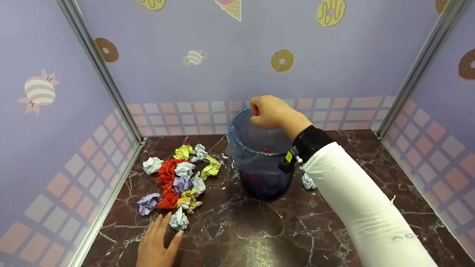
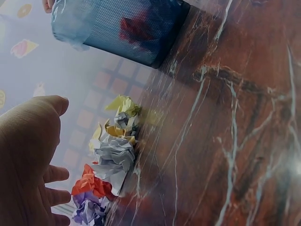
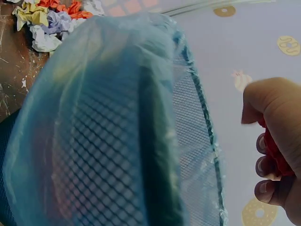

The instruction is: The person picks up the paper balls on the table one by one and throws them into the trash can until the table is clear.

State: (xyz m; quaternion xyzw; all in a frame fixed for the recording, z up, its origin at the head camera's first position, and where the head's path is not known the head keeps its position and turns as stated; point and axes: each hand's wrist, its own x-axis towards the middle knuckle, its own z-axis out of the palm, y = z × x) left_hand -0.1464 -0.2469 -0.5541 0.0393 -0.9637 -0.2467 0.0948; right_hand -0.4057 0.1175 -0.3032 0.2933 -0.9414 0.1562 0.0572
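Note:
My right hand (image 1: 272, 113) is above the mouth of a dark mesh wastebasket (image 1: 263, 185) lined with a thin blue plastic bag (image 1: 241, 155). Its fingers curl round a crumpled red paper ball (image 3: 277, 150), mostly hidden in the palm. Something red shows through the basket's mesh in the left wrist view. Low on the left, my left hand (image 1: 157, 241) has its fingers extended, close beside a white crumpled paper ball (image 1: 179, 219). Beyond it lies a cluster of paper balls: red (image 1: 169, 196), purple (image 1: 149, 203), yellow (image 1: 210, 167) and white (image 1: 152, 165).
Another pale paper ball (image 1: 308, 181) lies right of the basket, partly behind the right sleeve. The dark marbled tabletop (image 1: 237, 237) is enclosed by printed lilac panels (image 1: 207, 81) at the back and both sides, with metal corner posts.

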